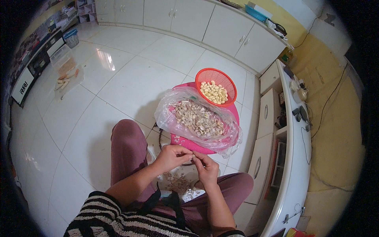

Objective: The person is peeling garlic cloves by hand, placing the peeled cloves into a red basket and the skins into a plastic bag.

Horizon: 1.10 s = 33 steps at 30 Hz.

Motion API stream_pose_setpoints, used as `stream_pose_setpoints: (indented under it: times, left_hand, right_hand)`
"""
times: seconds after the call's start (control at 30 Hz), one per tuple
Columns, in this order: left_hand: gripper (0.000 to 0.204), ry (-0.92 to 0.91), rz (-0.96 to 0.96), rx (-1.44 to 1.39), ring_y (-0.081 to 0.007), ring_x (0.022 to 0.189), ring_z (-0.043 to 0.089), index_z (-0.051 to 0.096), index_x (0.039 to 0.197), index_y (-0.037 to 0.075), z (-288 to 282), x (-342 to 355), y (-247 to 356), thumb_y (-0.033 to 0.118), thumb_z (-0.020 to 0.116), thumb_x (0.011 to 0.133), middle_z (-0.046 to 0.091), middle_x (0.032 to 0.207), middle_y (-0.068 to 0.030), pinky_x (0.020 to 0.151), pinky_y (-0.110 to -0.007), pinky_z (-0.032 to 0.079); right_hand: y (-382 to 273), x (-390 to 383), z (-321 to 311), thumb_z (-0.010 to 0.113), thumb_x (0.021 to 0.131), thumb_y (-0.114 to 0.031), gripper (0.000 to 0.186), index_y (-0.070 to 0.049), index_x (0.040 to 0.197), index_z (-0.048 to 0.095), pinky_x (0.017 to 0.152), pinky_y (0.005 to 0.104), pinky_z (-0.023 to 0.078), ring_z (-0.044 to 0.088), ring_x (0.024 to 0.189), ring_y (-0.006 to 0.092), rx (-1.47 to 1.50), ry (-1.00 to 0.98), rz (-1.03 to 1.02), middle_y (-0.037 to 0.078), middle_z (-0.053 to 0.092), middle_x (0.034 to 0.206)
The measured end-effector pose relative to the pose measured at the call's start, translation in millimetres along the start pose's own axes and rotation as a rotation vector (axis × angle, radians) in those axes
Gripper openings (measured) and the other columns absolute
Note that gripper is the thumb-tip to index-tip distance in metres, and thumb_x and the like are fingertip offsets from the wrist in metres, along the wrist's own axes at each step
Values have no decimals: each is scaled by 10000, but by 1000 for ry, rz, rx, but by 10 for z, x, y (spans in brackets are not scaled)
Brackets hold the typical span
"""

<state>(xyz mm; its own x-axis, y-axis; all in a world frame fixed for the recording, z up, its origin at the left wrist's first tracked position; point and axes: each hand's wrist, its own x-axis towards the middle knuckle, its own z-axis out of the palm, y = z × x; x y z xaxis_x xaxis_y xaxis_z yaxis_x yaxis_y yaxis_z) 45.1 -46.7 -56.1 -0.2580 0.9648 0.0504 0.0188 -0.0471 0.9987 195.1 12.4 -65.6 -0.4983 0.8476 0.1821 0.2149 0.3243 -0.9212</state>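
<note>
1. Left hand [172, 156]: fingertips pinching a small piece [193, 157], seemingly a clove being peeled.
2. Beyond both hands: unpeeled cloves [197, 118] in a clear bag [165, 112].
3. Right hand [207, 169]: pinching it too; next likely needs skin stripped.
4. Farther beyond: peeled cloves [214, 93], red basket [227, 81].

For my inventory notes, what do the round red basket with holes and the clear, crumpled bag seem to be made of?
The round red mesh basket looks like moulded plastic, slightly shiny, from its even colour and regular openings. The clear crumpled bag is probably thin plastic film, glossy, with bright creases.
</note>
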Motion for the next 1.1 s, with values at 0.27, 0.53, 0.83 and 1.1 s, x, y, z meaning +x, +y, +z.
stream_pose_setpoints:
  times: [0.27, 0.53, 0.83, 1.1]
  left_hand:
    - [105, -38, -44, 17, -79, 691, 588, 639, 839, -16, -16, 3, -46, 62, 642, 769, 641, 754, -50, 616, -219, 484]
    - [104, -44, -67, -57, -45, 654, 558, 645, 807, -21, -23, 18, -61, 71, 630, 761, 640, 714, -36, 577, -201, 467]
    - [105, -86, -151, -118, -48, 658, 555, 643, 803, -22, -69, 34, -130, 71, 625, 760, 633, 718, -25, 578, -200, 464]
    - [74, -58, -84, -37, -79, 672, 573, 591, 821, -21, -22, 50, -121, 49, 590, 796, 614, 751, -42, 603, -223, 483]
  right_hand:
    - [-104, -5, -31, 616, 777, -53, 190, -26, 965, 626, 669, 266, 485, 626, 756, 160, -10, -16, 14, 117, 645, 851]
    - [-180, 12, -29, 619, 768, -71, 182, -36, 946, 628, 621, 293, 489, 627, 708, 224, -187, -16, -152, 118, 633, 817]
    - [-214, 3, -35, 616, 773, -71, 173, -31, 941, 622, 602, 288, 485, 624, 686, 213, -199, -30, -161, 122, 629, 806]
    - [-64, -11, -11, 584, 809, -36, 161, 4, 965, 589, 642, 227, 463, 574, 689, 108, 368, -36, 137, 41, 613, 785]
